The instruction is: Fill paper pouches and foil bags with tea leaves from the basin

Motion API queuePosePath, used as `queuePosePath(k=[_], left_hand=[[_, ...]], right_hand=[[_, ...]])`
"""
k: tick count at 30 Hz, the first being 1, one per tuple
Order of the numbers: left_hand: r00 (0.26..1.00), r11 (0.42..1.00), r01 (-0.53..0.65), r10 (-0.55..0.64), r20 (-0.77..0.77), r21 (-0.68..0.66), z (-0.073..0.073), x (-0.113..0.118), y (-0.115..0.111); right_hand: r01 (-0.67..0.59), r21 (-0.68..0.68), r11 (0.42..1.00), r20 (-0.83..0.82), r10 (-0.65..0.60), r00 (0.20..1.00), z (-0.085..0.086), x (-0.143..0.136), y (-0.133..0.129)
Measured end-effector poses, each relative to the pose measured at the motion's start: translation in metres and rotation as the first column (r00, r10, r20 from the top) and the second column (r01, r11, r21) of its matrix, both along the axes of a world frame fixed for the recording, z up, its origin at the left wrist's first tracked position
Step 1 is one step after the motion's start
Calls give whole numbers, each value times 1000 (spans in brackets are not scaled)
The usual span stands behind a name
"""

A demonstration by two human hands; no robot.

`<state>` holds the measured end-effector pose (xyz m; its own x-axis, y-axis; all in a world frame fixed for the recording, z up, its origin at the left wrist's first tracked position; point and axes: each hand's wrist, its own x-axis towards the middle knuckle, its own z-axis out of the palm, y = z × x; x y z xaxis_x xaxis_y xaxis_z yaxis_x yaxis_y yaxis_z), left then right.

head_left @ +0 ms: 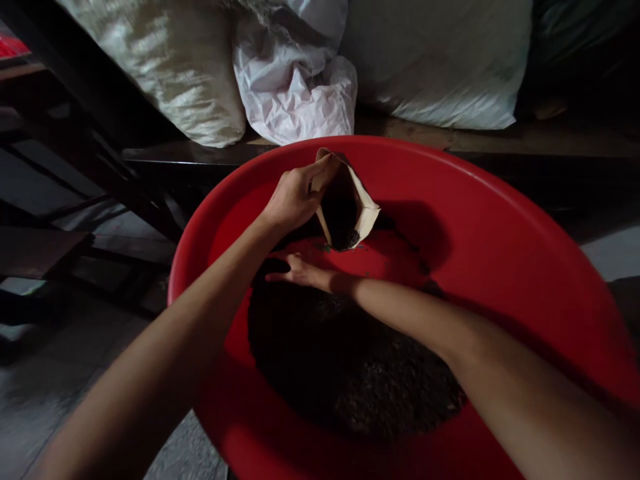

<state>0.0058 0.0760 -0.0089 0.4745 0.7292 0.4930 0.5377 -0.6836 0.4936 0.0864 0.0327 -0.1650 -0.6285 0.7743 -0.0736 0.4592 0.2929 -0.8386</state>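
Observation:
My left hand (295,197) is closed on the rim of a cream paper bag (369,217), which tilts with its mouth toward me. The bag's inside is dark, with a few dark bits at its lower lip. Below it, my right hand (299,270) reaches leftward over a heap of dark, loose, dry material (390,387), perhaps leaves. Its fingers look spread apart, and some tips are lost in shadow at the heap's edge. The heap lies in a wide red plastic basin (500,220).
Behind the basin, a pale woven sack (185,73), a crumpled white plastic bag (300,93) and another pale sack (440,60) stand on a low wooden ledge (550,137). Dark wooden furniture (45,250) stands at the left on a grey floor (75,380).

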Motion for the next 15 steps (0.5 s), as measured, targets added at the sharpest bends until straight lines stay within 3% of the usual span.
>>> queuePosePath(k=[3, 6, 8, 12, 15], left_hand=[[1000, 1000, 6, -6, -17, 2, 0, 0, 1], [999, 1000, 12, -11, -33, 9, 0, 1, 2], [1000, 1000, 3, -2, -28, 20, 0, 1, 3], [1000, 1000, 22, -22, 17, 14, 0, 0, 0], [997, 998, 60, -61, 42, 11, 2, -1, -3]], right_hand=[[-140, -90, 986, -128, 128, 983, 9, 3, -13], [-235, -179, 955, -156, 208, 966, 20, 18, -31], [-202, -189, 961, -96, 186, 978, 30, 24, -43], [-56, -7, 998, 142, 57, 988, 51, 27, -67], [-77, 23, 997, 175, 72, 982, 71, 36, -88]])
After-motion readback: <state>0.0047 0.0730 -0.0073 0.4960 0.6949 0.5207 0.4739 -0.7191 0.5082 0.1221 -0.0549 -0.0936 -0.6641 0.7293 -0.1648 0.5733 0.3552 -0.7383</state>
